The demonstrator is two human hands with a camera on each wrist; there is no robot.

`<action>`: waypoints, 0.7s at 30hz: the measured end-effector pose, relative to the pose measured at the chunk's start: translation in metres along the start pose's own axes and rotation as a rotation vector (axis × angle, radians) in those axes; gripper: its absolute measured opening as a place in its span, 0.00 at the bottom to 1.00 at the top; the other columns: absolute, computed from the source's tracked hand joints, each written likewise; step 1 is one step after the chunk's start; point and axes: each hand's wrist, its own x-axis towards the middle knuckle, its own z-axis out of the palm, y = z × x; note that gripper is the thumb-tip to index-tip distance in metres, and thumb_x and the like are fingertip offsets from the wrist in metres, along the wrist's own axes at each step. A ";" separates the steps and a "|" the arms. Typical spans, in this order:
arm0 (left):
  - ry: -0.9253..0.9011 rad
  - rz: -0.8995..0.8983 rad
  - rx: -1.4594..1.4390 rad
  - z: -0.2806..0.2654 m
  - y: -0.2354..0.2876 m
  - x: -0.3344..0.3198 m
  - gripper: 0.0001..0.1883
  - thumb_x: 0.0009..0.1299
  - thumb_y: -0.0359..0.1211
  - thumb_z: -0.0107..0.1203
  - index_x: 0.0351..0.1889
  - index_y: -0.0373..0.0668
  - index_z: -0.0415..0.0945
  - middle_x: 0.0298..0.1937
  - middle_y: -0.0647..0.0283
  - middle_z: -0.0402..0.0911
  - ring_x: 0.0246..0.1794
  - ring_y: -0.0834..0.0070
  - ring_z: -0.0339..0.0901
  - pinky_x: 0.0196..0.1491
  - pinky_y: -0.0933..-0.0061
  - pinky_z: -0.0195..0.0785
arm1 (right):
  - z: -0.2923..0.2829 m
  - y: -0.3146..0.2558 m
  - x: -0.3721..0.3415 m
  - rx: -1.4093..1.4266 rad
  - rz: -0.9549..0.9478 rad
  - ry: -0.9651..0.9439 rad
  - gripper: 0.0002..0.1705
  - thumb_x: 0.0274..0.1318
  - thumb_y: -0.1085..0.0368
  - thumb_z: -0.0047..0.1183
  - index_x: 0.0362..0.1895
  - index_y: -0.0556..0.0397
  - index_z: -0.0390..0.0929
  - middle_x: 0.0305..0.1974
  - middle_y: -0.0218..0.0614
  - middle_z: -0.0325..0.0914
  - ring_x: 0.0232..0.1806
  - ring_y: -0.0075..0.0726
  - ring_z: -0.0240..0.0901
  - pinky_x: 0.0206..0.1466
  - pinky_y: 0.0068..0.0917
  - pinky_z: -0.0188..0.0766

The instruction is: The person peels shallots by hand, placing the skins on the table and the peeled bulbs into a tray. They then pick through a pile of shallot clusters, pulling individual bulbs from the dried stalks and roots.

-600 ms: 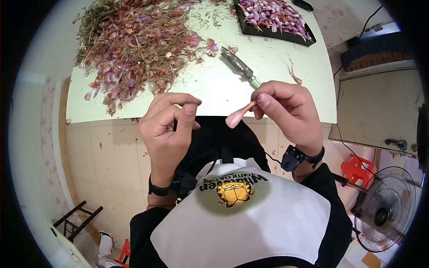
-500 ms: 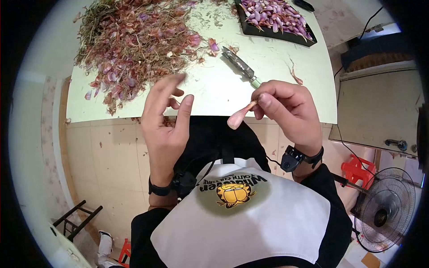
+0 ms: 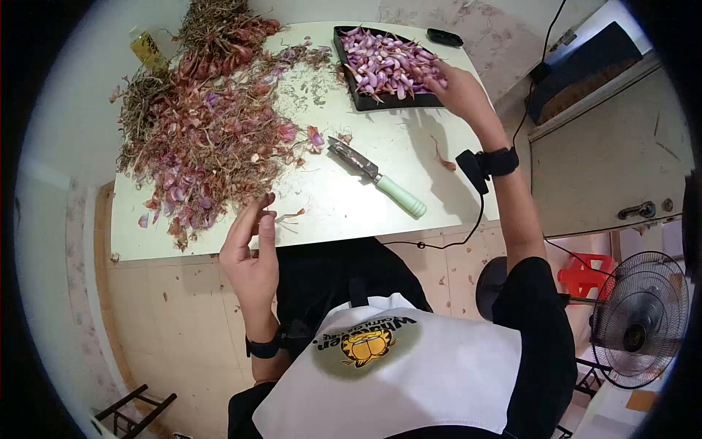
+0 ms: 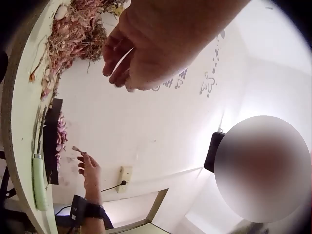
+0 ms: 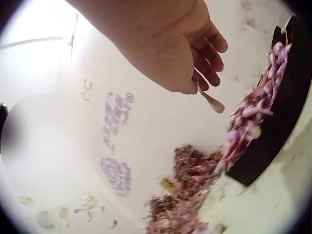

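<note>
A peeled shallot (image 5: 211, 101) hangs by its thin end from my right hand (image 5: 170, 53), pinched between thumb and fingers. In the head view my right hand (image 3: 462, 94) is over the right side of a black tray (image 3: 398, 103) filled with purple-pink peeled shallots (image 3: 384, 62). My left hand (image 3: 252, 256) is at the table's front edge beside the heap of skins (image 3: 212, 146), fingers loosely bent and holding nothing; the left wrist view shows the same hand (image 4: 141, 48). A knife with a green handle (image 3: 401, 196) lies between the hands on the table.
Unpeeled shallots (image 3: 227, 55) with dry stalks lie at the back left, near a yellow bottle (image 3: 148, 50). A black object (image 3: 444, 37) sits behind the tray. Loose scraps (image 3: 443, 155) lie right of the knife. A fan (image 3: 640, 322) stands at the right.
My right hand has moved forward from the table's front edge to the tray, carrying the shallot. The head view has shifted, showing more of the table's back.
</note>
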 end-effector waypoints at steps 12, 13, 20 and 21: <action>-0.360 -0.480 -1.689 -0.011 -0.011 0.017 0.37 0.69 0.57 0.25 0.65 0.36 0.45 0.65 0.39 0.45 0.66 0.45 0.46 0.66 0.48 0.37 | -0.006 -0.025 -0.100 -0.140 0.186 -0.476 0.12 0.43 0.60 0.55 0.31 0.53 0.79 0.32 0.40 0.78 0.37 0.43 0.74 0.40 0.34 0.70; -0.353 -0.486 -1.655 -0.010 -0.010 0.016 0.36 0.69 0.57 0.25 0.64 0.36 0.48 0.64 0.39 0.50 0.64 0.47 0.49 0.65 0.49 0.41 | -0.010 -0.028 -0.102 -0.073 0.142 -0.370 0.11 0.45 0.62 0.54 0.32 0.54 0.78 0.31 0.40 0.78 0.35 0.41 0.74 0.38 0.33 0.70; -0.113 -0.253 -0.743 0.003 -0.018 0.007 0.22 0.68 0.45 0.42 0.49 0.35 0.69 0.42 0.52 0.74 0.44 0.63 0.71 0.53 0.65 0.60 | -0.027 -0.117 -0.119 1.075 0.151 -0.112 0.08 0.50 0.67 0.53 0.34 0.58 0.76 0.29 0.31 0.76 0.31 0.20 0.70 0.38 0.19 0.66; -0.113 -0.256 -0.741 0.007 -0.012 0.007 0.22 0.68 0.45 0.42 0.49 0.35 0.69 0.42 0.52 0.74 0.44 0.63 0.71 0.53 0.65 0.60 | -0.024 -0.136 -0.125 1.293 0.140 -0.121 0.08 0.51 0.67 0.53 0.34 0.59 0.75 0.31 0.30 0.76 0.32 0.19 0.70 0.38 0.17 0.66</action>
